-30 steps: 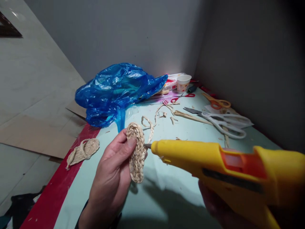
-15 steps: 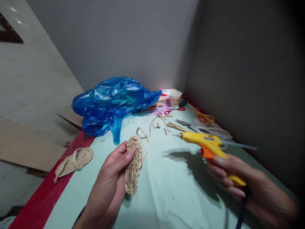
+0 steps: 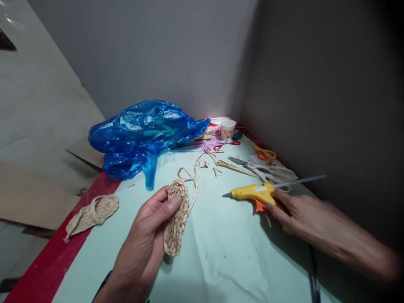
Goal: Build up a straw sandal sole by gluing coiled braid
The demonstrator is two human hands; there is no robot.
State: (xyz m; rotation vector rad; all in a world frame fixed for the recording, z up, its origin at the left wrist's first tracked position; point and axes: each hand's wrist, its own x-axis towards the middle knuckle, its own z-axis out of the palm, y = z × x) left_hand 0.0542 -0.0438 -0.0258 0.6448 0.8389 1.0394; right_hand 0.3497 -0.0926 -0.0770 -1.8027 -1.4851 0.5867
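My left hand (image 3: 143, 246) grips a small oval sole of braided straw (image 3: 176, 216) on edge above the pale green table cover (image 3: 221, 252), thumb pressed on its face; a loose braid tail (image 3: 191, 179) trails from its top. My right hand (image 3: 290, 210) rests on the handle of a yellow and orange glue gun (image 3: 252, 193) that lies on the table, nozzle pointing left, a glue stick jutting from its back. The fingers lie along the handle; whether they still grip it is unclear.
A finished straw sandal (image 3: 93, 214) lies on the red table edge (image 3: 50, 269) at left. A crumpled blue plastic bag (image 3: 142, 134) sits behind. White scissors (image 3: 268, 170), orange scissors (image 3: 261, 153), red scissors (image 3: 225, 145), a paper cup (image 3: 227, 128) and straw scraps (image 3: 217, 164) lie towards the corner walls.
My right hand took the glue gun away from the sole, swung it right and lowered it onto the table. My left hand kept the sole nearly still.
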